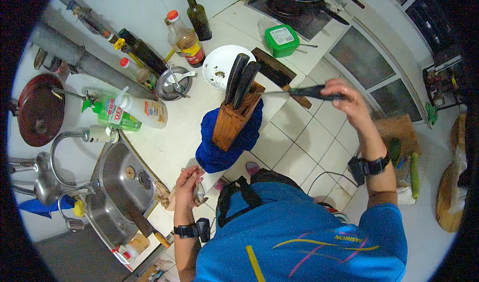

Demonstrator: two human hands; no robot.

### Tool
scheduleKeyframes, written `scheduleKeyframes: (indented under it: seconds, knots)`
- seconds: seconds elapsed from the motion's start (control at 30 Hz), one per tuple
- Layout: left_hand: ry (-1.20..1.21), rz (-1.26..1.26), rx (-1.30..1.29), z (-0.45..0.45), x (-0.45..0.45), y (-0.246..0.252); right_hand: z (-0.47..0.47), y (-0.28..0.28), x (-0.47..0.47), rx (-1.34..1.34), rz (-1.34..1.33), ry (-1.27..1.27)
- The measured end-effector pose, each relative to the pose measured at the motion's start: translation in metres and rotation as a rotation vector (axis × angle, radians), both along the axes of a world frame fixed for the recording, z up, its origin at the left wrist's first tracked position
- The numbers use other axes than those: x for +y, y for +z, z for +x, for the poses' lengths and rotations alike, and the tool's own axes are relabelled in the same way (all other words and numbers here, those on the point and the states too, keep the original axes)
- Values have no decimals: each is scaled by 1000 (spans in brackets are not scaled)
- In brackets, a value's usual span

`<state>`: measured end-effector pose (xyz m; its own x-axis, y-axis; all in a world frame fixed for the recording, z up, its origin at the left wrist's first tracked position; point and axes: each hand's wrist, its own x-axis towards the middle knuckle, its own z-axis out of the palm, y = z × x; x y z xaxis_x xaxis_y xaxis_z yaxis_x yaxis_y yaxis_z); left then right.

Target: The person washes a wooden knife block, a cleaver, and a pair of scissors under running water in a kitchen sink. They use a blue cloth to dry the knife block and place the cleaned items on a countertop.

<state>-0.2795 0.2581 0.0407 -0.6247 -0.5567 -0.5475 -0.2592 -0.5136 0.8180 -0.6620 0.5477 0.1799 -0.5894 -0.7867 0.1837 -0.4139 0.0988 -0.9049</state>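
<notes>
My right hand point(346, 98) grips the black handle of a knife point(307, 92), its thin blade blurred and pointing left at the knife block. The wooden knife block point(234, 125) leans on a crumpled blue cloth point(209, 155) at the counter's edge. Black-handled knives point(239, 76) stand in its top. Low by the counter edge, my left hand point(189, 186) has its fingers curled around a small pale, shiny object point(200, 193), mostly hidden and not clear in kind. Behind the block lies a dark-bladed cleaver point(273, 67) with a wooden handle, beside a soiled white bowl point(213, 63).
A second cleaver point(140, 218) lies across the steel sink point(112, 169). Sauce bottles point(189, 48), a metal bowl point(164, 83) with spoons and soap bottles point(146, 112) line the wall. A green tub point(282, 42) stands near the hob point(303, 24). A cable point(329, 173) crosses the floor.
</notes>
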Motion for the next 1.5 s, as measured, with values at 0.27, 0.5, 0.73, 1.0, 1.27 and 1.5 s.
scheduleKeyframes:
  seconds: [0.27,0.5,0.73,1.0,1.27,1.5]
  knots:
    - [137,-19,-67,39,8,-22,-38,46,-69,367,247,245]
    - [138,-209,-101,49,15,-24,-35,44,-129,387,312,295]
    - [227,-185,-83,68,12,-30,-35,-2,-149,378,-21,289]
    - [311,-212,-94,69,14,-36,-50,-102,-89,-282,215,-219]
    - [-60,-1263,-624,80,13,-15,15,-148,-81,-265,191,25]
    - [1,-1363,-736,67,17,-21,25,-157,-85,-6,307,154]
